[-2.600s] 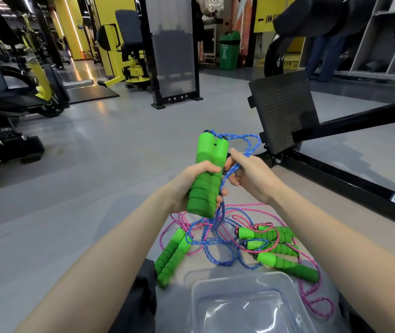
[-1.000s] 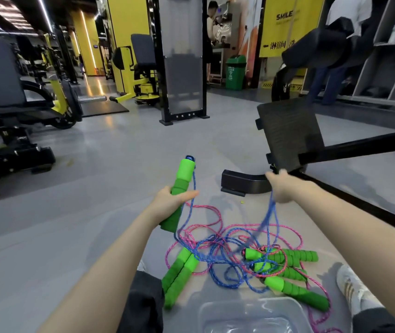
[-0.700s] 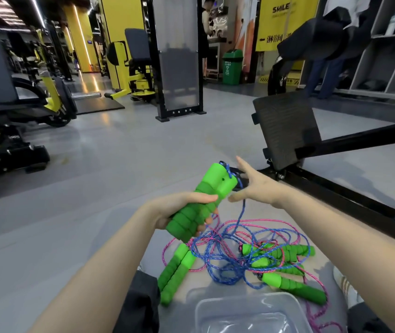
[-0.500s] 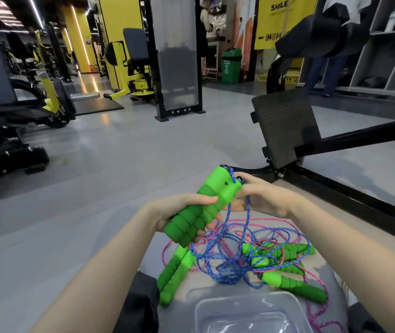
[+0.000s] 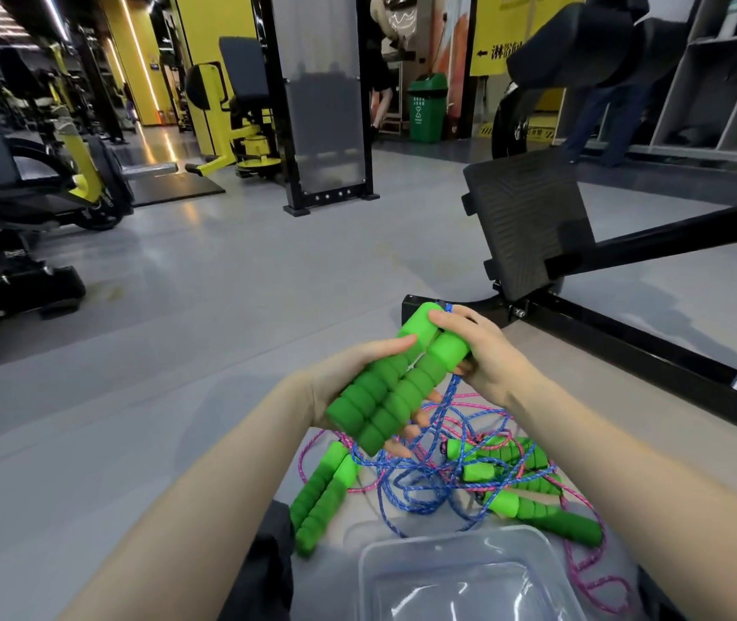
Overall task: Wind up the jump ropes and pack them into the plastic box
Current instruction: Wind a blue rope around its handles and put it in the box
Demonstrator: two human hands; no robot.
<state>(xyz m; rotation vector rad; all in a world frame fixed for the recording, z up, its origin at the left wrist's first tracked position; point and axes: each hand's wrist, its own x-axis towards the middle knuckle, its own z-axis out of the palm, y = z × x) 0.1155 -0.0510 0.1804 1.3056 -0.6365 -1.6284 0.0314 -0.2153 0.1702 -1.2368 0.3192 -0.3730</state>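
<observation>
My left hand (image 5: 348,378) grips two green foam handles (image 5: 396,380) held side by side, tilted up to the right. My right hand (image 5: 481,351) closes over their top ends and on the blue rope (image 5: 449,396) that hangs from them. Below, the blue rope runs into a tangle (image 5: 429,481) with a pink rope (image 5: 600,584) on the floor. Another pair of green handles (image 5: 322,499) lies at the left of the tangle, and several more green handles (image 5: 541,513) lie at its right. The clear plastic box (image 5: 461,575) stands open at the bottom, nearest me.
A black exercise machine with a footplate (image 5: 528,226) and a long frame bar (image 5: 653,351) stands close on the right. Other gym machines (image 5: 21,208) are at the left. A mirror stand (image 5: 326,100) and a green bin (image 5: 425,107) stand far back.
My right hand has come onto the tops of the held handles, gripping the blue rope there. The handles have tilted a little more upright. One second ago the hands were spread apart, stretching the rope.
</observation>
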